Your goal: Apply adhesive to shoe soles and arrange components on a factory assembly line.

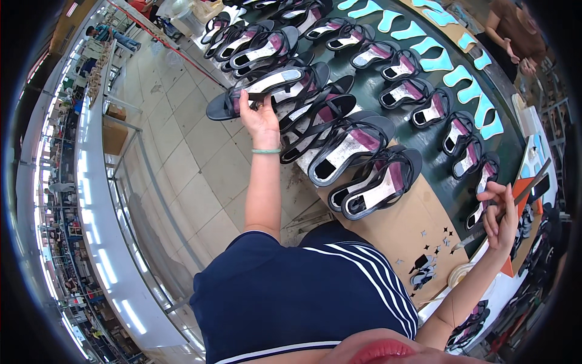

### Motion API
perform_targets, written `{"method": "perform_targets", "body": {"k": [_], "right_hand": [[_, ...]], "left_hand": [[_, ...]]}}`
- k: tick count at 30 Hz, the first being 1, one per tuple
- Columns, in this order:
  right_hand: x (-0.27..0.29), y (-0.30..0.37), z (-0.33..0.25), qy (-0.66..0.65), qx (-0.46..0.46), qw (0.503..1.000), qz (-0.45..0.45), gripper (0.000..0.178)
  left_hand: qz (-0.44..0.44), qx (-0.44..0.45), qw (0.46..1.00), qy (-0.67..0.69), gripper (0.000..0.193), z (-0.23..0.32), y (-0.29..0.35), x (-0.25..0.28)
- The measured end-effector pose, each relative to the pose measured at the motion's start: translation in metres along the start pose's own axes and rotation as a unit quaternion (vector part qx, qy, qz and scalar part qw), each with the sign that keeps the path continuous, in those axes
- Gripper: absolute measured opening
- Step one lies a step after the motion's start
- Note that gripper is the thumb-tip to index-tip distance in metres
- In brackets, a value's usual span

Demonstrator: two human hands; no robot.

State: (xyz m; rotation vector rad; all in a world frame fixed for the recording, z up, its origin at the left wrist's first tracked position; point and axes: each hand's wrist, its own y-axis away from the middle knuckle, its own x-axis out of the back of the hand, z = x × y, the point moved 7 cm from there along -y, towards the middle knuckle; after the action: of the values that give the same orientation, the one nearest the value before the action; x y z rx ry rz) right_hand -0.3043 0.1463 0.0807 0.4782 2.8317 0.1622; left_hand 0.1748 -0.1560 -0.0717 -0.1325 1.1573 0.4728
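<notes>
Over the left edge of the table, my left hand is closed round the middle of a black strappy sandal. Its dark toe points left, and some of my fingers are hidden behind the sole. My right hand grips a long, thin brush-like tool near the table's right side. The dark handle sticks out above my fingers, and a pale tip shows below them. Closest to me stands a black sandal with a whitish insole and a purple patch, overlapping another one.
Rows of similar sandals cover the dark green table. Light-blue sole-shaped pieces line its far side. Small dark and grey scraps lie on brown board. Another person stands at the far right.
</notes>
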Motion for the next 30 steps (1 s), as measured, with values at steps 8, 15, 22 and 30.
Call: {"method": "perform_targets", "body": {"k": [8, 15, 22, 30], "right_hand": [[0.027, 0.022, 0.006, -0.003, 0.005, 1.0, 0.028, 0.044], [0.038, 0.032, 0.004, -0.007, 0.007, 0.999, 0.052, 0.044], [0.053, 0.046, 0.002, -0.016, 0.022, 0.998, 0.053, 0.043], [0.105, 0.11, -0.015, -0.024, 0.071, 0.986, 0.149, 0.041]], "left_hand": [[0.032, 0.012, 0.999, -0.019, 0.029, -0.031, -0.002, 0.012], [0.001, 0.023, 1.0, -0.018, 0.03, -0.043, -0.011, 0.017], [0.012, 0.27, 0.958, -0.095, 0.05, -0.042, 0.02, 0.011], [-0.059, 0.559, 0.827, 0.014, 0.064, -0.019, 0.059, -0.014]]}}
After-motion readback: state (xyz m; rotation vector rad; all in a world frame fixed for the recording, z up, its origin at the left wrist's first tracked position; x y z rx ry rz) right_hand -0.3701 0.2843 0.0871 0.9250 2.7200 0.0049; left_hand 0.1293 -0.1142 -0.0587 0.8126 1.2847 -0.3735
